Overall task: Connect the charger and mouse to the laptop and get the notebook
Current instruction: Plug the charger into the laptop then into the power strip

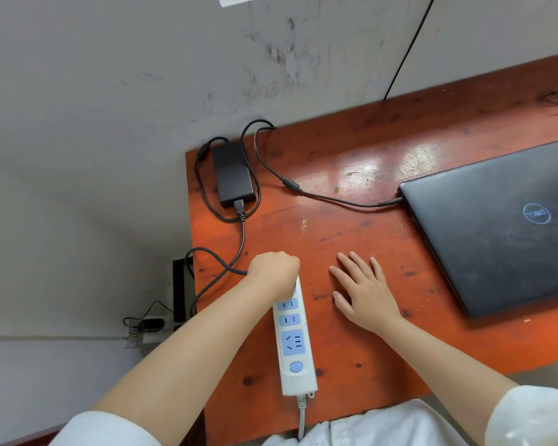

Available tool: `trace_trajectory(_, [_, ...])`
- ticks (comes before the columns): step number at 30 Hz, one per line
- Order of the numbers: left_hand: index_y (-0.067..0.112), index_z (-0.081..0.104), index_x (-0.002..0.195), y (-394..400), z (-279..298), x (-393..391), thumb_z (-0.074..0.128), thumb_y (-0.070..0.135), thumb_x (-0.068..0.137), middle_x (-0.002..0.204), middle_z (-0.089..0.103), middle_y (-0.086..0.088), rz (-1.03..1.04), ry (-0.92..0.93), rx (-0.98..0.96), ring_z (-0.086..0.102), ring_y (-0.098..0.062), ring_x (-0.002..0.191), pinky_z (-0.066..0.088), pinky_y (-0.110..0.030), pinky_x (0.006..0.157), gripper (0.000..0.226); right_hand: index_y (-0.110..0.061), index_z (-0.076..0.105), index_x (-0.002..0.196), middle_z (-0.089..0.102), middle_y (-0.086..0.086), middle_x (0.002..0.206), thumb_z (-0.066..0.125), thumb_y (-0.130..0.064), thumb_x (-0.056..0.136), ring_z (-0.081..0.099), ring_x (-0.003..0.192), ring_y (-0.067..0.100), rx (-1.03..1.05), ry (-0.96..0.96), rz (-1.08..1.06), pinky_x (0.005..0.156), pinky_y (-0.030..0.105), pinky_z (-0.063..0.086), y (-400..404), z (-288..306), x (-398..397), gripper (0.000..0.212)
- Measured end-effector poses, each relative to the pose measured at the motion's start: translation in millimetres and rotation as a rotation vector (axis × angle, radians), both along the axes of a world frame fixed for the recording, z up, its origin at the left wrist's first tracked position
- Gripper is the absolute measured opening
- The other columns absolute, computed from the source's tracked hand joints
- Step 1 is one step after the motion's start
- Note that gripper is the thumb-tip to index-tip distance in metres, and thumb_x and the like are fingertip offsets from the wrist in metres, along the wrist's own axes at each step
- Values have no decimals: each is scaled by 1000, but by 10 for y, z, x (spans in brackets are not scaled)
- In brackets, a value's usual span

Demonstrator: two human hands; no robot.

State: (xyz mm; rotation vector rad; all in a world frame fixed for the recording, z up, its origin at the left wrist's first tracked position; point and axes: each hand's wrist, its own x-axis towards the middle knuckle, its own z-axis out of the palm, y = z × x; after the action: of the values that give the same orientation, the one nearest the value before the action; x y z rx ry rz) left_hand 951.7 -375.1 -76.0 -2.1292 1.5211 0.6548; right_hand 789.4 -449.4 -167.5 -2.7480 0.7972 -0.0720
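Now | left hand (274,270) fisted on plug at power strip (295,342) | right hand (364,292) flat, spread on desk (351,156)

Single head-worn wide-angle view, looking steeply down and forward over left end of orange table (351,226). Camera sitting close above table edge; forearms entering from bottom of frame, left hand (273,272) and right hand (364,294) lying near centre. Wall (126,91) filling upper left; laptop (503,220) being cropped at right edge. Straight lines bowing toward frame borders. No second view sharing scene.
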Motion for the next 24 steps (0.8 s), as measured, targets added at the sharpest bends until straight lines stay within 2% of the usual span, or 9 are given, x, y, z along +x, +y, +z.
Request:
trace_trajectory(7, [6, 51, 98, 174, 0, 66, 44, 13, 89, 99, 64, -14, 108, 94, -133, 58, -33, 84, 32, -32, 56, 14, -11, 64, 115, 59, 15, 129, 59, -27, 76, 51, 122, 38, -4, 26, -7, 99, 61, 34, 5, 2, 15, 42])
trace_trajectory(10, [8, 48, 81, 62, 18, 63, 45, 6, 85, 82, 55, -15, 107, 105, -83, 48, -31, 69, 33, -31, 54, 6, -11, 66, 111, 62, 16, 125, 54, -30, 75, 55, 118, 38, -19, 36, -6, 96, 62, 38, 3, 20, 29, 42])
trace_trajectory(12, [8, 45, 77, 28, 11, 70, 46, 4, 84, 77, 49, -11, 109, 112, -75, 48, -31, 69, 34, -31, 56, 9, -11, 67, 109, 64, 16, 123, 45, -33, 78, 57, 116, 38, -29, 42, 0, 94, 62, 40, 0, 35, 37, 44])
trace_trajectory(13, [8, 45, 77, 33, 0, 66, 46, 4, 84, 78, 50, -12, 111, 113, -79, 49, -32, 70, 35, -31, 57, 8, -11, 67, 109, 64, 16, 123, 43, -34, 78, 57, 116, 38, -28, 50, 7, 94, 62, 40, 1, 32, 37, 46])
trace_trajectory(15, [9, 43, 78, 58, -21, 44, 46, 4, 86, 86, 59, -16, 105, 104, -87, 49, -32, 71, 35, -32, 57, 9, -10, 66, 110, 63, 16, 124, 50, -31, 77, 56, 117, 38, -24, 56, 5, 95, 62, 39, 7, 30, 33, 42])
trace_trajectory(17, [8, 49, 88, 95, -39, 22, 45, 5, 88, 98, 64, -16, 80, 88, -91, 56, -34, 79, 35, -32, 58, 5, -10, 66, 111, 62, 17, 125, 57, -29, 73, 55, 118, 38, -20, 50, -1, 96, 62, 38, 11, 20, 29, 43])
trace_trajectory(19, [5, 51, 99, 138, -61, 32, 44, 8, 90, 101, 64, -16, 93, 90, -100, 60, -35, 88, 34, -32, 58, 12, -11, 66, 111, 62, 17, 125, 58, -28, 73, 55, 118, 38, -14, 43, -1, 96, 63, 37, 7, 21, 30, 43])
trace_trajectory(22, [4, 51, 99, 132, -62, 64, 45, 11, 90, 101, 64, -16, 126, 111, -100, 57, -31, 80, 34, -32, 57, 13, -11, 66, 112, 62, 16, 125, 58, -30, 73, 55, 118, 38, -11, 58, 6, 96, 62, 38, 4, 22, 41, 44])
trace_trajectory(24, [7, 49, 91, 75, -42, 54, 46, 10, 89, 100, 64, -15, 126, 113, -88, 48, -27, 73, 35, -32, 57, 5, -11, 65, 112, 61, 16, 126, 58, -29, 73, 55, 118, 38, -6, 60, -1, 96, 62, 38, 0, 16, 37, 44])
